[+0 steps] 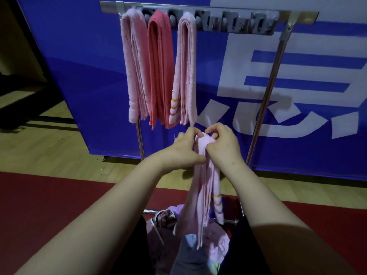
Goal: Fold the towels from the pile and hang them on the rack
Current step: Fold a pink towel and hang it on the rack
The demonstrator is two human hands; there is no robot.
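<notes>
A folded pale pink towel (206, 187) hangs in a narrow strip between my hands, its striped end low on the right. My left hand (182, 151) pinches its top fold from the left and my right hand (222, 145) grips the same fold from the right. Behind stands the metal rack (264, 100) with a top bar of hooks. Three folded towels hang on its left part: a light pink towel (135, 66), a coral towel (159, 70) and a pale pink striped towel (185, 72). The pile of towels (214, 241) lies below, between my arms.
A blue banner with white characters (297, 86) stands right behind the rack. The floor is wood with a red mat (49, 205) near me. The right part of the rack's top bar (238, 22) carries no towels.
</notes>
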